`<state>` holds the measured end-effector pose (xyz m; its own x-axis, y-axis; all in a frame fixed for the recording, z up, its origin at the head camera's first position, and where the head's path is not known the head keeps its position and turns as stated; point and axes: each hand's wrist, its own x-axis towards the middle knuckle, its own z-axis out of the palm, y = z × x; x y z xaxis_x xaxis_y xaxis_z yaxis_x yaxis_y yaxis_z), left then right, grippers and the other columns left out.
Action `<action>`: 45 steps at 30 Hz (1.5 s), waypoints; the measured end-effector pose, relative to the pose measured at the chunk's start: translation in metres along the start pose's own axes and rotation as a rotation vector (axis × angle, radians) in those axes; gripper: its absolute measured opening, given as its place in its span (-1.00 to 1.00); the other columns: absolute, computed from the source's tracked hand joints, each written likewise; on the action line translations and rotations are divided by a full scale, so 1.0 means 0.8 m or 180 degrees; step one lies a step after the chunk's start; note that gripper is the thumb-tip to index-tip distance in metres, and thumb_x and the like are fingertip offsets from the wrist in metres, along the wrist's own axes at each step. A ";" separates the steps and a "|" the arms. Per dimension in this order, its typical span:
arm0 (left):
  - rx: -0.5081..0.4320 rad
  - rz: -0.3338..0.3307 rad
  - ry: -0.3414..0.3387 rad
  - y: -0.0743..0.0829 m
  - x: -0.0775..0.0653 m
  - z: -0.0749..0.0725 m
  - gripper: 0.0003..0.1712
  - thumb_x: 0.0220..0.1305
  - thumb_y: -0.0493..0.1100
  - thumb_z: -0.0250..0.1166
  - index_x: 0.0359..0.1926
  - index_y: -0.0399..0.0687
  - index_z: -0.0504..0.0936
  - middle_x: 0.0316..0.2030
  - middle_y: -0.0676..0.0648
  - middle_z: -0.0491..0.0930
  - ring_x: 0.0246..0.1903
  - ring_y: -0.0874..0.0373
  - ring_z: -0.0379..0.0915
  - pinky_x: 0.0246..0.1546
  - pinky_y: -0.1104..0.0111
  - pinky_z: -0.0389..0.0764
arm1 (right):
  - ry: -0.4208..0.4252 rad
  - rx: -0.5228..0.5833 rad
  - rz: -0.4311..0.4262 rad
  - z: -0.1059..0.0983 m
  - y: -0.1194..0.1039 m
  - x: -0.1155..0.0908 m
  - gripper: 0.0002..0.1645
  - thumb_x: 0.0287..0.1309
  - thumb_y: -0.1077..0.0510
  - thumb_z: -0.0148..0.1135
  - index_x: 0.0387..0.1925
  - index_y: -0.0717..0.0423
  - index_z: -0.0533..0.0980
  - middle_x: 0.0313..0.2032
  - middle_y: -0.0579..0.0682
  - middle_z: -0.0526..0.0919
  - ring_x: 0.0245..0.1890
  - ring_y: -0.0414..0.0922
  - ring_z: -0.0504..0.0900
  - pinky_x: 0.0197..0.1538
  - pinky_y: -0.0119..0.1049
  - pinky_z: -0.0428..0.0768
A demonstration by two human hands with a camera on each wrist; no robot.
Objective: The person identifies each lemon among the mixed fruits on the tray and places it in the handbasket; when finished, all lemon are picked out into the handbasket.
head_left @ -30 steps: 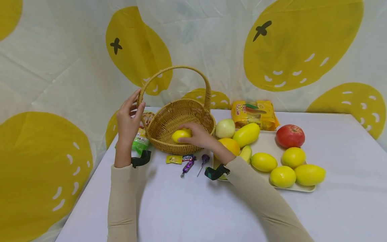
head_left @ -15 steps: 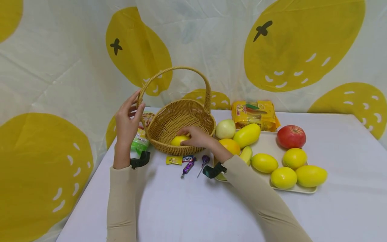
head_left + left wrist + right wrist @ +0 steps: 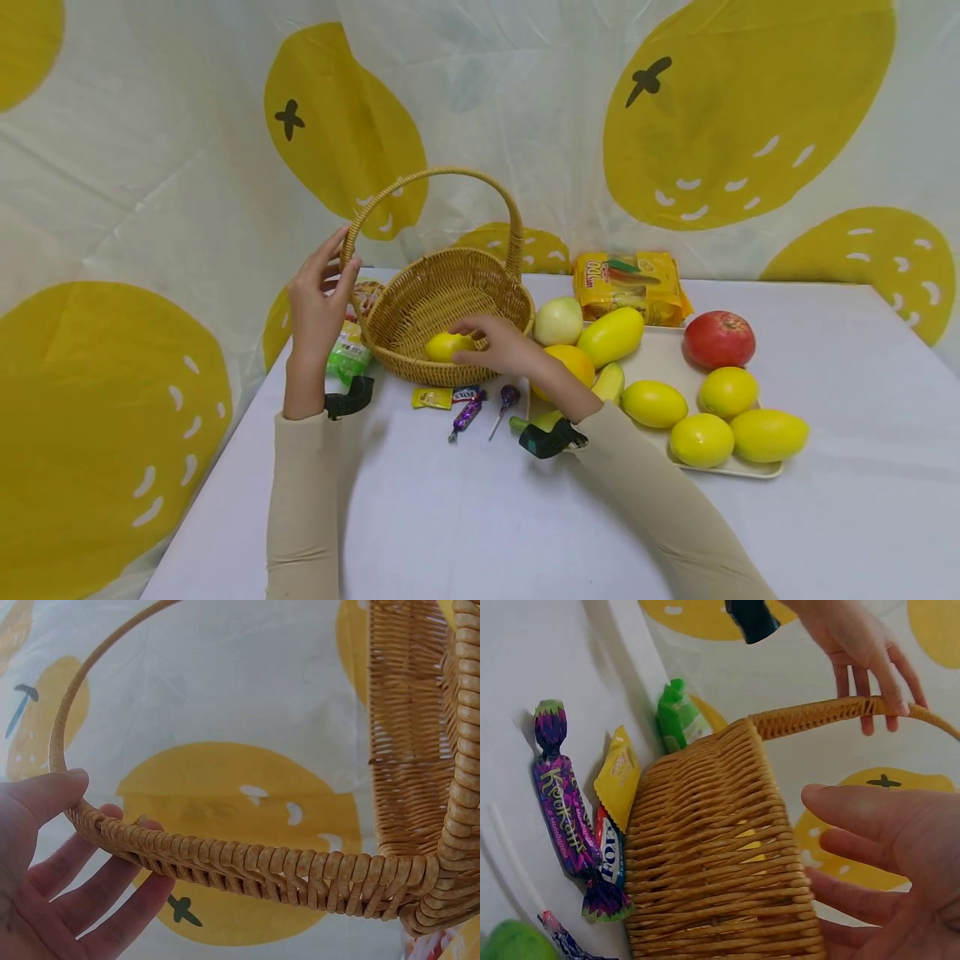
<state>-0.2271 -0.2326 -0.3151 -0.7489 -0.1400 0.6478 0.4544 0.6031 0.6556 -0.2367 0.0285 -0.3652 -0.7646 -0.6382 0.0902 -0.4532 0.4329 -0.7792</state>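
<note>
A wicker basket (image 3: 450,279) with a tall arched handle stands on the white-covered table. My left hand (image 3: 318,304) grips the left side of that handle (image 3: 247,859), thumb on one side and fingers on the other. Inside the basket, near its front rim, lies a yellow lemon (image 3: 444,347). Over that rim is my right hand (image 3: 501,346), just right of the lemon. In the right wrist view the right hand (image 3: 900,862) has loosely bent fingers with nothing between them. The basket's wall mostly hides the lemon there.
Wrapped candies (image 3: 467,414) and a lollipop (image 3: 509,396) lie before the basket. A green packet (image 3: 348,354) is at its left. To the right, a tray (image 3: 660,354) bears several yellow fruits, an orange (image 3: 570,367) and a pomegranate (image 3: 720,340). Behind it stands a yellow snack bag (image 3: 630,287).
My right hand has lowered the lemon onto the basket's bottom and let it go, then drawn slightly back to the right. The left hand keeps its hold on the handle.
</note>
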 end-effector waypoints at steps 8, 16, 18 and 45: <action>-0.0003 0.0009 0.0017 -0.004 0.001 -0.002 -0.51 0.38 -0.09 0.22 0.31 0.22 0.49 0.12 -0.07 0.58 -0.01 0.03 0.58 -0.11 0.58 0.54 | 0.0102 0.0627 -0.0056 -0.014 -0.016 -0.033 -0.40 0.25 0.18 0.30 0.28 0.22 0.38 0.26 0.22 0.40 0.15 0.18 0.50 0.11 -0.16 0.60; 0.0053 0.0006 0.0004 -0.005 0.001 -0.005 -0.50 0.38 -0.09 0.23 0.32 0.23 0.48 0.11 -0.09 0.58 -0.01 0.00 0.58 -0.09 0.56 0.56 | 0.0011 0.1009 -0.0180 -0.030 -0.032 -0.076 -0.48 0.25 0.20 0.29 0.22 0.22 0.43 0.17 0.16 0.51 0.15 0.21 0.50 0.15 -0.13 0.58; 0.0071 0.0006 -0.0005 -0.006 0.001 -0.005 -0.50 0.38 -0.08 0.23 0.32 0.27 0.48 0.11 -0.09 0.58 -0.01 0.02 0.58 -0.08 0.53 0.58 | 0.0061 0.1006 -0.0229 -0.035 -0.031 -0.088 -0.50 0.24 0.23 0.29 0.20 0.23 0.45 0.12 0.15 0.54 0.12 0.21 0.52 0.12 -0.14 0.59; 0.0046 -0.0037 0.0020 0.001 -0.001 0.002 -0.51 0.39 -0.10 0.22 0.31 0.25 0.49 0.11 -0.06 0.58 0.01 0.04 0.57 -0.06 0.48 0.59 | -0.0386 -0.0116 0.0136 -0.154 0.060 -0.217 -0.60 0.25 0.13 0.28 0.11 0.11 0.54 0.07 0.07 0.60 0.04 -0.19 0.55 0.10 -0.15 0.60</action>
<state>-0.2269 -0.2312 -0.3157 -0.7510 -0.1518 0.6426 0.4387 0.6126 0.6574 -0.1823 0.2383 -0.3420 -0.7236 -0.6900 -0.0199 -0.4396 0.4828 -0.7574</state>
